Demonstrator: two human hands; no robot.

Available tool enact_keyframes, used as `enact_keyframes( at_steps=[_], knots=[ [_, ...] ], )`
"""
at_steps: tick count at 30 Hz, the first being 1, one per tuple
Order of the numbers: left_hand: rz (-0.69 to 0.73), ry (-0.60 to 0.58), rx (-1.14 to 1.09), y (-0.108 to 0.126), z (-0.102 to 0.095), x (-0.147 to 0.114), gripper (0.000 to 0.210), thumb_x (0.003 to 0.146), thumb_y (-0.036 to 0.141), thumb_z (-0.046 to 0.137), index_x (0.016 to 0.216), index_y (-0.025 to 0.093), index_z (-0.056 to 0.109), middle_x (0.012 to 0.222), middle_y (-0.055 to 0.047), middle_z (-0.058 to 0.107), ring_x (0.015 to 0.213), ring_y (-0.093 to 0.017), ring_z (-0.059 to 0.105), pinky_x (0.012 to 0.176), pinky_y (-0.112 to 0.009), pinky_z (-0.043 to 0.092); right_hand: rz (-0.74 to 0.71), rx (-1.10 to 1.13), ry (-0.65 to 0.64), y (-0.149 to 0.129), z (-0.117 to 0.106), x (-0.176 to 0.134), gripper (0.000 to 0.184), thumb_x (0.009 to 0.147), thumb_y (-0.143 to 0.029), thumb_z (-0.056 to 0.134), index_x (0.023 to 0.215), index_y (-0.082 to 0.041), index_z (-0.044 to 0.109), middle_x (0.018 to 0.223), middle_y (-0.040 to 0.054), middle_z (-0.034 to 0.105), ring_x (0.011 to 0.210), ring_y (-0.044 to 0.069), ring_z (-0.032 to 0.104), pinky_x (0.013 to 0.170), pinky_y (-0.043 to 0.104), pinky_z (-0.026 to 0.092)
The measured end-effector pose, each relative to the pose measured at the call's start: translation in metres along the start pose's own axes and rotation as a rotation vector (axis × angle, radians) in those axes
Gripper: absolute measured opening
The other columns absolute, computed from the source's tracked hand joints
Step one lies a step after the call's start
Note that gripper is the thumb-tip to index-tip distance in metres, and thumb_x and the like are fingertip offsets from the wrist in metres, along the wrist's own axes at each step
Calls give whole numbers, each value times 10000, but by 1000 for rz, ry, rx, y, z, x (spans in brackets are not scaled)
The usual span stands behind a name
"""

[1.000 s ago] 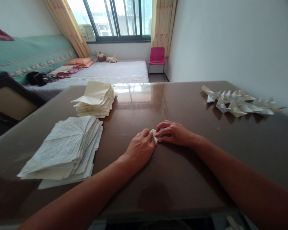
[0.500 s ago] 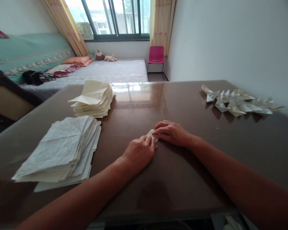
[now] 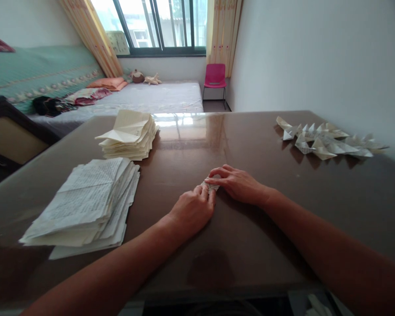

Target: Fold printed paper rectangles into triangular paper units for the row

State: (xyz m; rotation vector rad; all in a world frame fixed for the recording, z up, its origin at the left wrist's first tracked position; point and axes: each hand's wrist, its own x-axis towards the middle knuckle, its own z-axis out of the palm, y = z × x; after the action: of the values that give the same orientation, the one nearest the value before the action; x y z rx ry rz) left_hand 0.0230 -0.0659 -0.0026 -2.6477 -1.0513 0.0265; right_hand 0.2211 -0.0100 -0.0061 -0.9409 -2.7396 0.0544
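Observation:
A small folded paper (image 3: 212,187) with writing on it lies on the brown table, mostly covered by my fingers. My left hand (image 3: 192,206) holds its near left side, fingertips pressed down onto it. From the far right, my right hand (image 3: 235,183) grips the same piece, its thumb and fingers closing on the upper edge. How the paper is folded under the fingers is too small to make out.
To the left lie a stack of white written sheets (image 3: 82,197) and, behind it, a stack of yellowish sheets (image 3: 128,136). Several folded paper shapes (image 3: 325,140) sit at the far right of the table (image 3: 181,149). Beyond stand a bed (image 3: 171,96) and a pink chair (image 3: 215,77).
My right hand's fingers have shifted slightly left over the folded paper. My left hand stays nearly in place, its fingertips a little more spread. The stacks lie as before.

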Motion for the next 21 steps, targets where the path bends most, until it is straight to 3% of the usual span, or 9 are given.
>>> enact_keyframes(
  at_steps=[8,12,16,21],
  knots=[
    [8,-56,19,3,-4,5,413,962,208,323,1245,-5,536,1181,-270,597,1059,-298,600,719,-359,547,21,-84,-52,-6,1,3,433,918,-199,463,1338,-295,506,1288,50,552,1058,223,481,901,374,451],
    [-2,-31,-58,-2,-3,3,372,957,226,362,1207,60,580,1127,-206,638,1024,-272,612,740,-352,541,30,21,-38,-1,-4,-1,465,892,-130,440,1323,-282,526,1284,32,575,1060,205,491,923,352,445],
    [-13,8,-94,-4,-3,2,352,952,243,378,1170,80,602,1074,-171,658,973,-261,620,719,-344,530,21,91,-38,4,-12,-4,439,835,-77,460,1191,-267,634,1164,18,654,990,193,529,872,322,467],
    [-154,58,-251,-20,-3,4,332,957,352,370,976,215,672,969,-50,694,885,-196,624,705,-299,499,106,115,51,-1,-7,1,330,883,-191,490,1170,-272,632,1100,45,657,993,200,548,850,332,462]
  ],
)
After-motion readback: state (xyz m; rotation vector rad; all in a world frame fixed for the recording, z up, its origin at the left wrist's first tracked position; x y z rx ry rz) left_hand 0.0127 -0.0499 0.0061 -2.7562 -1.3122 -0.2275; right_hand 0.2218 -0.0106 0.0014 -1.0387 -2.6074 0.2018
